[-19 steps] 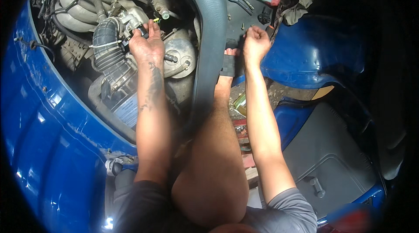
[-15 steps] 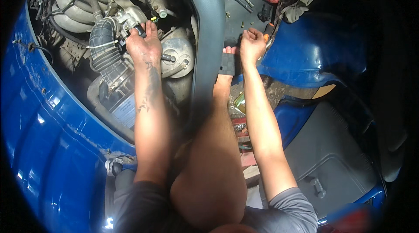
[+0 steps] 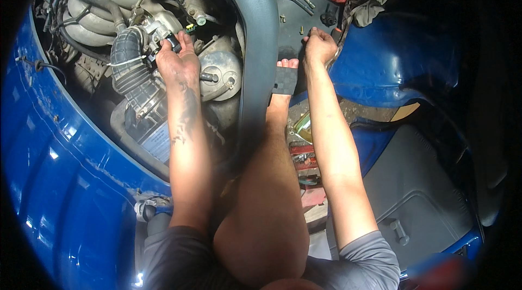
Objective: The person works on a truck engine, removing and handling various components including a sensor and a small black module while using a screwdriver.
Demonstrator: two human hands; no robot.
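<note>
Two hands in the head view, split by the grey padded bar (image 3: 260,45).

Left of bar: left hand (image 3: 179,61) is palm-up, fingers part-curled at a small black part (image 3: 174,44) beside the ribbed hose (image 3: 128,61). Looks like contact; can't make out a firm grip. Basically unchanged over the last half second.

Right of bar: right hand (image 3: 320,46) is what moved. Fingertips sit a bit further forward, now just beside a small brass screw (image 3: 302,30) on the dark surface (image 3: 312,20). Fingers curled nearly together; can't make out whether anything's pinched. Ratchet (image 3: 295,0) lies beyond, untouched.

My read: action is now on the screw side, black part staying put.
</note>
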